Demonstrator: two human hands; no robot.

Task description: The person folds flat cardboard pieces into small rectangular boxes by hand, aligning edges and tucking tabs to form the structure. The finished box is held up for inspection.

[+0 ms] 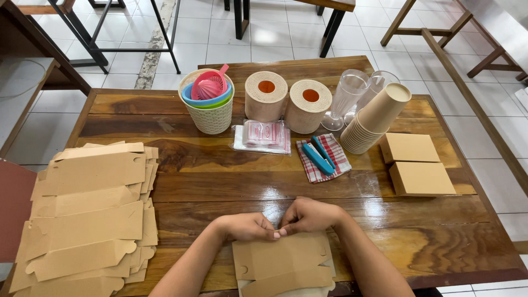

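Head-camera view: a flat kraft cardboard box blank (283, 264) is seen at the near table edge, its upper edge pinched by the left hand (250, 226) and the right hand (311, 214), fingertips pressed together and touching. A stack of unfolded blanks (88, 214) is spread at the left. Further off, two folded boxes (416, 163), a blue stapler (319, 155) on a checked cloth, stacked paper cups (374, 118), two tissue rolls (287, 99) and a woven basket (209, 113) are laid out on the wooden table (220, 181).

A tan cardboard blank (283, 264) is seen at six o'clock; a red-and-white checked cloth (324, 158) under a blue stapler (319, 156) at centre; a pink juicer (209, 85) at eleven o'clock
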